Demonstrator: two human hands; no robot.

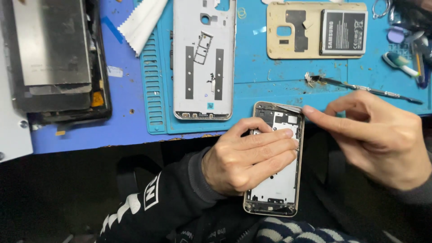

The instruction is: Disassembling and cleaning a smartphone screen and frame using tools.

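Head view: an opened phone frame (275, 180), gold-edged with its back off and inner parts bare, sits under the fingers of the left hand (245, 159), held over the person's lap just below the edge of the mat. The left fingers lie curled across the frame's middle and clasp it. The right hand (378, 135) comes in from the other side; its thumb and forefinger are pinched narrow on a thin pale strip (288, 107) at the frame's top corner. Just above the right fingers lies a metal pry tool (364, 87) on the blue work mat (279, 72). Further up rest a beige back cover (306, 31) and a grey battery (344, 32). Above the left fingers lies a white phone housing (204, 58); far off to their left, a dark dismantled tablet (56, 58).
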